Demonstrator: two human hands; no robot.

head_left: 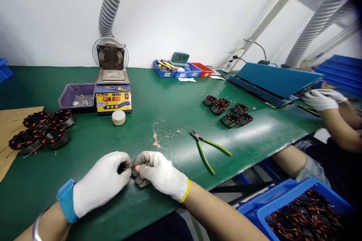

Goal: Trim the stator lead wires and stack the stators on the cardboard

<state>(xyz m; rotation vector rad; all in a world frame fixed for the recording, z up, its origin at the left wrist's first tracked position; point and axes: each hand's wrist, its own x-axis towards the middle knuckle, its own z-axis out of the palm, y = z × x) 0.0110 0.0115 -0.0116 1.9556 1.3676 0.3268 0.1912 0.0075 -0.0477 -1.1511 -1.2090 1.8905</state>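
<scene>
Head camera is looking down on work that seems well under way: the right hand (160, 174) is pinching a thin copper wire (133, 166) between thumb and fingers, closed firmly, while the left hand (103, 180) is curling just beside it. A dark hollow is showing between the left thumb and fingers; whether they are gripping anything, I cannot tell. The wire is running between the two hands, over the near side of the green table (169, 101), and its handling is probably not yet complete. Copper crumbs (156, 141) are lying scattered just beyond.

On the left, wire-wound rings (55, 138) are sitting by a brown sheet (17, 120), coppery ends poking out; on the right, a second group of rings (218, 107) is resting with ends that are looking paler, perhaps marking another stage. More rings are filling a blue crate (285, 197) at near right. Which ones are finished, I cannot tell.

Pliers (206, 158) are lying open right of the crumbs. Farther left, a box with lit digits (113, 106) is standing beside a purple tray (63, 101), a fan (110, 57) behind its top and a grey hose (113, 0) hanging above. Small bins (164, 72) and a clock (180, 57) are lining the far wall (183, 11). At far right, a co-worker's gloved hands (321, 99) are showing beside a blue panel (283, 81).
</scene>
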